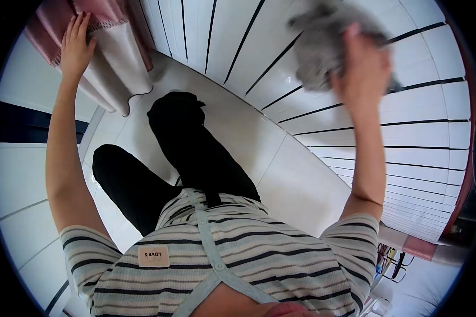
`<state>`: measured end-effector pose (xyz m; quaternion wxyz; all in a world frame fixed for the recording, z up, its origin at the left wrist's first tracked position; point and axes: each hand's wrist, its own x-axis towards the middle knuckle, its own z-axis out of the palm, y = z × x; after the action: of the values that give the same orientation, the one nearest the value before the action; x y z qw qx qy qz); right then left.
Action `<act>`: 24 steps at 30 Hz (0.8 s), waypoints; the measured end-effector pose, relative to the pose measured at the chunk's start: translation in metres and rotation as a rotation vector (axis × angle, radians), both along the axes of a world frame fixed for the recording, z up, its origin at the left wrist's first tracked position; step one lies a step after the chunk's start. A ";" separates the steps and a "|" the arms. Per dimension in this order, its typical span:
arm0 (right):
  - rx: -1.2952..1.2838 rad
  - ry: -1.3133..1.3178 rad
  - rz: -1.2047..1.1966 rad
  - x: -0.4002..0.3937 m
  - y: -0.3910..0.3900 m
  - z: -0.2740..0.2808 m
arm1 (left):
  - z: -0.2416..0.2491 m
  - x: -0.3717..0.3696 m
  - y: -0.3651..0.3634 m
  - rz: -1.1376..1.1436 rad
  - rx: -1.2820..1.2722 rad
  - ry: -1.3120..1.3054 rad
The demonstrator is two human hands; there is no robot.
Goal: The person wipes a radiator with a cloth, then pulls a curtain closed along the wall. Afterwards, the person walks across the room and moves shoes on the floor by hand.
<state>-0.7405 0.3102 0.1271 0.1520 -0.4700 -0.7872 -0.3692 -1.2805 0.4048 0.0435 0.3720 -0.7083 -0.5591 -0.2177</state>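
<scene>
One hand (363,68) on grey cloth (316,59)

pale floor tiles (301,195) spread below and left of the grip, a dark blue panel (26,124) farther left; black wire loops (399,268) well below.

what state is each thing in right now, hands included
Left hand: open, thumb apart, against the curtain
Right hand: blurred, on the gray cloth; grip unclear
Gray cloth: bunched up, blurred, over the white slats
Curtain: hanging in folds
White slats: partly hidden by cloth and hand
Striped shirt: open at the neck
</scene>
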 end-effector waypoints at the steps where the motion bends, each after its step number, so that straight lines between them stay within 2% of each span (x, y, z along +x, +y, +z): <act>1: 0.169 0.062 0.085 -0.001 0.001 0.016 | -0.002 -0.001 0.000 0.017 0.011 -0.030; 2: 0.306 0.045 0.034 -0.012 0.000 0.029 | -0.002 -0.002 -0.003 0.010 0.012 -0.042; 3: 0.419 0.112 0.123 -0.013 0.010 0.023 | -0.003 -0.004 -0.007 0.020 0.016 -0.041; 5: 0.231 0.164 -0.002 -0.021 0.014 -0.002 | -0.004 -0.006 -0.012 -0.062 -0.009 -0.082; 7: 0.195 -0.024 0.134 -0.028 0.035 -0.072 | -0.007 -0.011 -0.015 0.022 -0.014 -0.042; 9: -0.075 -0.212 0.374 -0.028 0.044 -0.149 | -0.004 -0.010 -0.016 0.000 -0.022 -0.120; 12: -0.158 -0.198 0.398 -0.042 0.033 -0.133 | 0.000 -0.013 -0.016 0.004 -0.063 -0.227; 13: -0.086 -0.187 0.377 -0.040 0.036 -0.115 | 0.002 -0.012 -0.014 -0.001 -0.084 -0.276; 14: -0.012 -0.171 0.353 -0.041 0.039 -0.084 | 0.008 -0.001 -0.017 0.124 -0.063 -0.273; 15: 0.000 -0.231 0.136 -0.045 0.040 -0.044 | 0.020 0.016 -0.019 0.122 -0.042 -0.276; 16: -0.023 -0.170 -0.086 -0.059 0.036 0.005 | 0.032 0.033 -0.022 0.015 0.054 -0.173; 17: 0.194 -0.044 0.075 -0.052 0.040 0.035 | 0.043 0.050 -0.023 -0.092 0.146 -0.065; 19: 0.429 0.046 0.194 -0.061 0.048 0.087 | 0.052 0.082 -0.022 -0.206 0.054 0.198; 20: 0.510 0.024 0.209 -0.074 0.054 0.097 | 0.057 0.100 -0.020 -0.251 -0.049 0.264; 21: 0.470 -0.030 0.171 -0.081 0.057 0.105 | 0.059 0.113 -0.018 -0.294 -0.152 0.327; 22: 0.384 0.019 0.190 -0.080 0.067 0.096 | 0.060 0.126 -0.014 -0.293 -0.156 0.327; 23: 0.302 0.066 0.206 -0.084 0.079 0.074 | 0.055 0.132 -0.007 -0.298 -0.163 0.455; 24: 0.152 -0.052 0.134 -0.092 0.086 0.052 | 0.050 0.135 0.000 -0.305 -0.172 0.586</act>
<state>-0.8330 0.3961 0.1792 0.1909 -0.3935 -0.7905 -0.4288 -1.1452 0.4053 0.0940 0.4190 -0.8450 -0.3322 -0.0100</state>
